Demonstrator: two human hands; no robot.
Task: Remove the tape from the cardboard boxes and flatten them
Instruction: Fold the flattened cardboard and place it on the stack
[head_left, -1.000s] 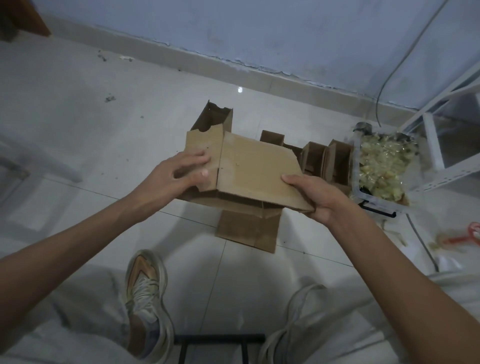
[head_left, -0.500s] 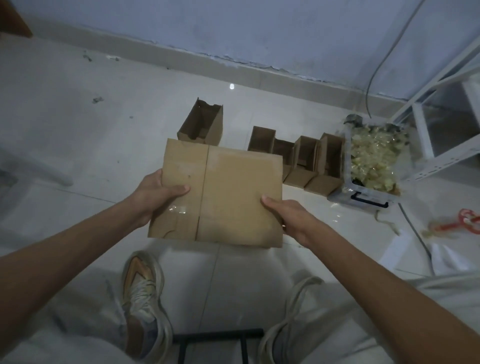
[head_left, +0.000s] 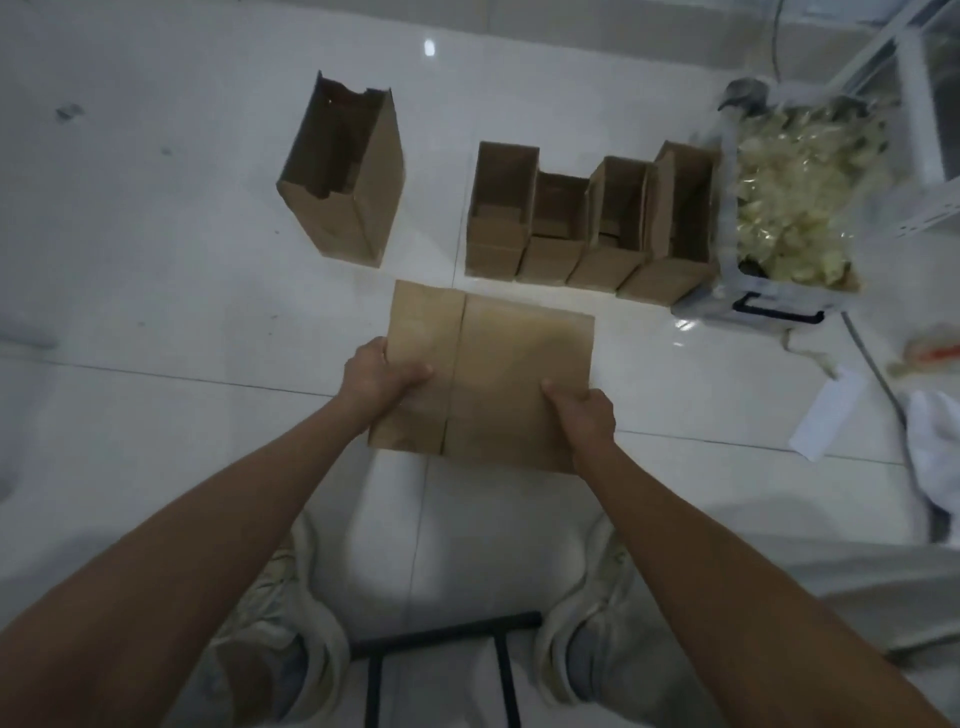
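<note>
Above the pale glossy floor tiles (head_left: 156, 415), a flattened brown cardboard box (head_left: 498, 384) with one straight crease is held level, the left hand (head_left: 376, 376) gripping its left edge and the right hand (head_left: 584, 415) gripping its near right corner, thumbs on top. Beyond it stand one open box (head_left: 345, 182) apart and a tight row of four boxes (head_left: 592, 223), beside a clear plastic bin (head_left: 779, 208) of crumpled tape.
</note>
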